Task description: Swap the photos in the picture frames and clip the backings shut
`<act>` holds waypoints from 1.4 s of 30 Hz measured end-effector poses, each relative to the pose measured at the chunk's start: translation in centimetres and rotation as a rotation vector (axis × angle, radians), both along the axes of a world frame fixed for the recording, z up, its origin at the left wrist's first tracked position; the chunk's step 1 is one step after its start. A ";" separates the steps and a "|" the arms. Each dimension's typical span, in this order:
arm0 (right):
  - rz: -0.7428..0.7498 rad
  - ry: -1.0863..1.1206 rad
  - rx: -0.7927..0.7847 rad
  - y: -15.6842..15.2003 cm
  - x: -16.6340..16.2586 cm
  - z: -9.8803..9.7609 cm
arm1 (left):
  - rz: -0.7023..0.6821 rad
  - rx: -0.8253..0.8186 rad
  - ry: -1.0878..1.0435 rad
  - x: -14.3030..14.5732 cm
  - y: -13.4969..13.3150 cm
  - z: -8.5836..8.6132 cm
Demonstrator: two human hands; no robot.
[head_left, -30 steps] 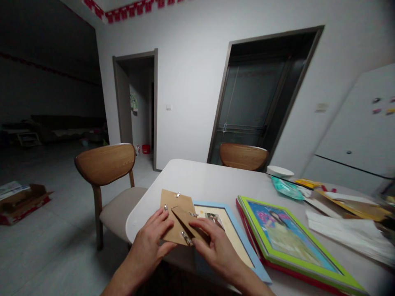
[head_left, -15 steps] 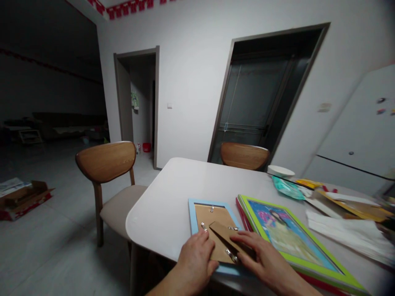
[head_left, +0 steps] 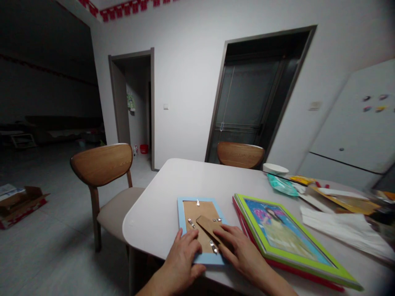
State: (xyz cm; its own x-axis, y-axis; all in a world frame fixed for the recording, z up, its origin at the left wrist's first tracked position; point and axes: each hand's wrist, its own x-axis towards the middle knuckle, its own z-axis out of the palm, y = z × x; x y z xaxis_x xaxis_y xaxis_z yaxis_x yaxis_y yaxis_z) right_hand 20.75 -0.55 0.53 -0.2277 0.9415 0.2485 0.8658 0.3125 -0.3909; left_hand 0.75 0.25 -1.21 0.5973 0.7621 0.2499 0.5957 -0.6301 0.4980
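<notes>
A light blue photo frame [head_left: 181, 211] lies face down at the table's near edge. Its brown backing board [head_left: 202, 209] faces up, with small metal clips [head_left: 198, 203] around it and a brown easel stand [head_left: 206, 224] slanting across. My left hand [head_left: 183, 257] grips the lower left corner, its fingers over the side and its thumb by the near edge. Over the right side, my right hand [head_left: 239, 250] has its fingers curled on the lower part of the stand, which they partly hide. A green photo frame [head_left: 279, 228] with a picture of a figure in a pale dress lies to the right.
Under the green frame is a red frame [head_left: 308, 276]. Farther right on the white table [head_left: 148, 213] are white paper [head_left: 342, 230], a teal plastic packet [head_left: 282, 185], a white bowl [head_left: 275, 168] and brown packaging. Wooden chairs [head_left: 103, 164] stand at the left and far sides.
The blue frame has shifted left, widening the gap to the green frame, and both hands have moved with it. The camera view has turned slightly.
</notes>
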 end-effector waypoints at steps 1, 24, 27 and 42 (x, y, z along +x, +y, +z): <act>0.000 -0.002 0.015 0.3 -0.1 -0.2 | 0.004 -0.004 0.000 -0.1 0.1 0.1; 0.043 -0.111 0.121 0.3 -2.1 -0.6 | 0.010 -0.042 -0.017 -1.8 0.7 0.8; 0.115 -0.153 0.140 -0.2 -3.0 -0.5 | 0.000 -0.073 -0.014 -1.9 0.8 1.1; 0.145 -0.059 0.038 2.3 -4.0 -0.7 | 0.004 -0.090 -0.054 -2.0 1.3 0.6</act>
State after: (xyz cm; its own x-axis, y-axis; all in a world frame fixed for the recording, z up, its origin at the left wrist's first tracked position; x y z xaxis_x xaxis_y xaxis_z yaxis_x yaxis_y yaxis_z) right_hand 16.77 1.72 -0.13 -0.3762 0.8876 0.2657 0.8314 0.4499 -0.3260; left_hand -1.24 1.50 -0.63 0.5815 0.7855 0.2119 0.5692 -0.5789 0.5838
